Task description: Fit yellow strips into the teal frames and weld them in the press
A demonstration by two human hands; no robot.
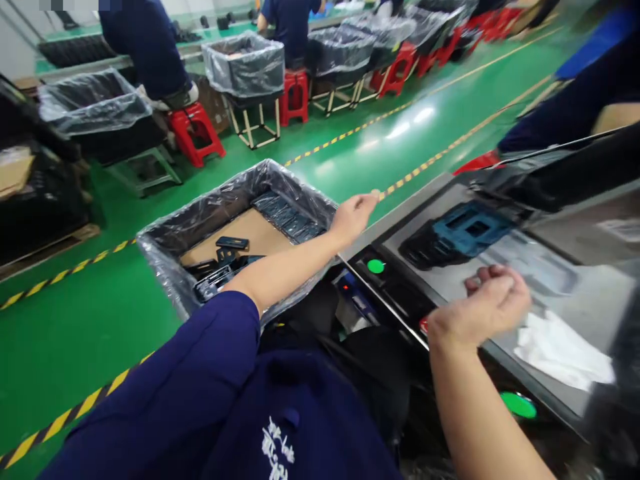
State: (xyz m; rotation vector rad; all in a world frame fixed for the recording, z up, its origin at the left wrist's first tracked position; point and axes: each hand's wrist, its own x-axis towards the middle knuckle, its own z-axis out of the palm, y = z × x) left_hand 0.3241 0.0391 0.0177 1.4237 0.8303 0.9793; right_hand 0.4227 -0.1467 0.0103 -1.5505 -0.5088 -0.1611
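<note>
My left hand reaches out over the right rim of a plastic-lined bin, its fingers stretched toward the machine side, with no object visible in it. Inside the bin lie loose dark plastic parts on a cardboard sheet, beside a row of dark parts. My right hand hovers over the machine bed with its fingers curled in; nothing shows in them. Just beyond it sits a blue-black fixture with a rectangular opening. A white cloth lies close to that hand.
Two green buttons sit along the machine's front edge. Seated people work at a far bench, among lined bins and red stools. Yellow-black tape marks the green floor. Another person's dark-clothed leg is at right.
</note>
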